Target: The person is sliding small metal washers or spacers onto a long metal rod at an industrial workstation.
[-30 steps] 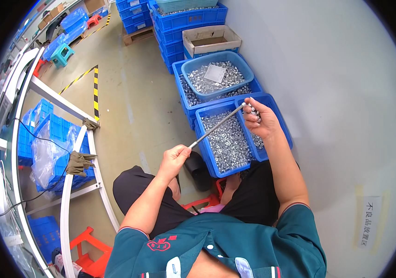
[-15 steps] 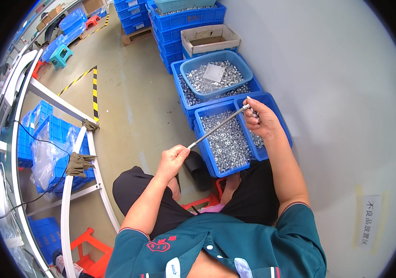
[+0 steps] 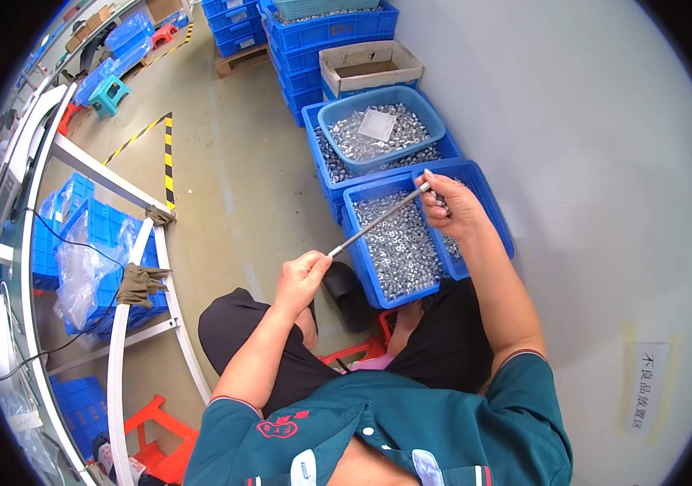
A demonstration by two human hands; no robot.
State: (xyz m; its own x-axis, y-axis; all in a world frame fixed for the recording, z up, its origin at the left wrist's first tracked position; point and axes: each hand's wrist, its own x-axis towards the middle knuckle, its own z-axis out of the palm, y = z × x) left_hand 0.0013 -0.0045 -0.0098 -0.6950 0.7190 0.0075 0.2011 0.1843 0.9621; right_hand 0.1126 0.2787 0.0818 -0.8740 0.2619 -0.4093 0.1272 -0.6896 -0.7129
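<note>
In the head view, the left hand (image 3: 299, 283) is clamped on the lower end of a slim grey metal rod (image 3: 378, 221), which slants up and to the right, over blue bins, toward the right hand (image 3: 453, 204). The right hand has its thumb and forefinger together at the rod's upper end, where a short silver tip (image 3: 424, 186) shows, and its other fingers curl around a few small metal pieces (image 3: 441, 200); how firmly it grips the rod I cannot tell. Beneath the rod stands the left blue bin (image 3: 351, 227), filled with loose shiny metal parts (image 3: 398, 251); the right blue bin (image 3: 504, 235) sits just beside it, partly hidden by the right hand and forearm, with similar parts in it. Beyond them, a light-blue basket (image 3: 378, 166) of metal parts, with a white card (image 3: 377, 125) lying on top, rests in a blue crate (image 3: 321, 180) that holds more of the parts. Behind that is an open carton (image 3: 382, 78), near stacked blue crates (image 3: 301, 81). A black shoe (image 3: 347, 300) shows near the left hand. At left, a dark green glove (image 3: 142, 285) hangs on a white frame (image 3: 117, 364), near a clear plastic bag (image 3: 78, 275).
</note>
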